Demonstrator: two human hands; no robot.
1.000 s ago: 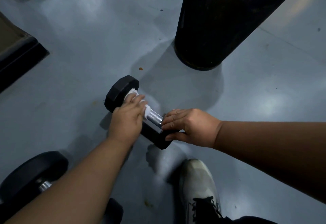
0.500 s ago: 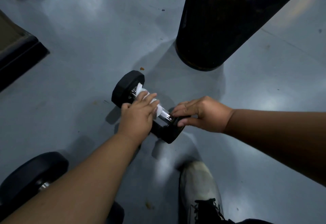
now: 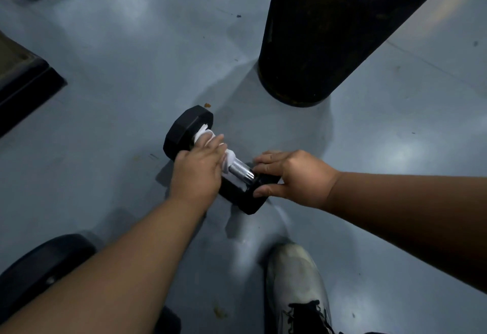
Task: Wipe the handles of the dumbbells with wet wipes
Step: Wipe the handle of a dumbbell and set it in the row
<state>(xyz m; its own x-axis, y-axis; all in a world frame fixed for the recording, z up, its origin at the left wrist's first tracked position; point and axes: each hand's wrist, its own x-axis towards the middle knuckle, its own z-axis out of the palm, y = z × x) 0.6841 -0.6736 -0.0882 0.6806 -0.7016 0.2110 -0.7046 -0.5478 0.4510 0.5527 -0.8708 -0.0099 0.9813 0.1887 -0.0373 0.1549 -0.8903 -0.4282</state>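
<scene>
You have the small black hex-headed dumbbell with the ribbed chrome handle lying on the grey glossy floor, just in front of your white lace-up shoe and near the foot of the big black cylindrical punching bag. Your left hand lies over the far half of the handle with the white wet wipe folded under it; the fingers lie over the wipe and press it to the bar, which probably lets the cloth reach round the metal rather than skim its top. White cloth shows at both ends of that hand, up against the far head and towards the bare middle of the bar. Your right hand clasps the near head, fingers over its top and thumb along its side, most likely to stop the weight rolling or sliding while you rub. The stretch of chrome beside the near head is uncovered, so it looks like the part left to wipe. A second, larger black round-headed dumbbell waits at your lower left, partly hidden behind your forearm.
</scene>
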